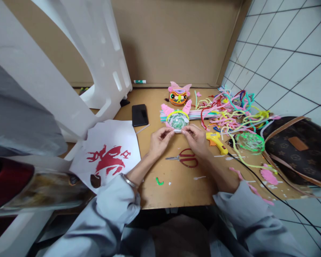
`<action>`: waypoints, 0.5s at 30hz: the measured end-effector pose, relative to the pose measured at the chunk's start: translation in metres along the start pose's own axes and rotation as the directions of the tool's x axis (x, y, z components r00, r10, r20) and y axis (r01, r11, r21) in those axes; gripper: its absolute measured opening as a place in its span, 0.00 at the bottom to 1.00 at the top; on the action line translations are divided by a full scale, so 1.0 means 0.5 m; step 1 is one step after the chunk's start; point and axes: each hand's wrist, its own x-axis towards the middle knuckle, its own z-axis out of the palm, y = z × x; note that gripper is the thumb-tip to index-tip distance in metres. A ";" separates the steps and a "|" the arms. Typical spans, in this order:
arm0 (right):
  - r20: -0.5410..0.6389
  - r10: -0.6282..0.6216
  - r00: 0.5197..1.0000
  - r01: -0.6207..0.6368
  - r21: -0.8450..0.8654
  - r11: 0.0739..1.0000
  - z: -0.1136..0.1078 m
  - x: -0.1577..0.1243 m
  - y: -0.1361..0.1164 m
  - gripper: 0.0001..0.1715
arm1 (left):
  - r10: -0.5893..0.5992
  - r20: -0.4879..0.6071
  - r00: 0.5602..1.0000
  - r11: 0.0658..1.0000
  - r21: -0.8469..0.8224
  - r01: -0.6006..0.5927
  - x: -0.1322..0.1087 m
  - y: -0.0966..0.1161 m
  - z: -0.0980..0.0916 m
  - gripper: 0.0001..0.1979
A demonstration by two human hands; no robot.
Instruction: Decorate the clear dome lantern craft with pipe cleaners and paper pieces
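Between my two hands is a round pipe-cleaner craft (178, 120), with a green and white face, a yellow band on top and two pink ears. My left hand (160, 140) pinches its lower left edge, and my right hand (194, 138) pinches the lower right edge, where a whitish strip shows. Just beyond it sits a finished-looking animal head (178, 94) in orange and pink with large eyes. Red-handled scissors (186, 157) lie on the table below my hands. A yellow glue gun (216, 142) rests right of my right hand.
Colourful pipe cleaners (235, 110) pile up at the back right, by a green tangled disc (250, 142) and a brown handbag (296, 150). A black phone (139, 115) and white paper with red shapes (107, 150) lie left. The glue gun's black cord (262, 184) crosses the right side.
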 end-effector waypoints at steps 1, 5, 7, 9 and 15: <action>-0.004 0.007 1.000 -0.007 0.007 1.000 0.001 0.001 -0.001 0.08 | 0.007 -0.002 1.000 1.000 0.005 -0.007 0.000 0.000 0.000 0.16; -0.030 0.005 1.000 -0.005 0.001 1.000 0.006 0.003 -0.004 0.09 | 0.033 -0.002 0.999 0.999 0.030 -0.033 0.004 0.005 -0.004 0.15; -0.062 -0.017 0.998 0.015 -0.026 1.000 0.005 0.005 -0.003 0.09 | 0.047 -0.025 0.999 0.998 0.040 -0.046 0.009 0.006 -0.007 0.15; -0.122 -0.042 0.992 0.032 -0.078 0.996 0.003 0.006 0.003 0.11 | 0.042 -0.076 0.996 0.999 0.021 -0.041 0.018 0.002 -0.013 0.16; -0.163 -0.108 0.981 0.057 -0.293 0.954 0.005 0.017 0.046 0.20 | -0.068 -0.198 0.978 0.992 -0.118 0.045 0.055 -0.030 -0.036 0.17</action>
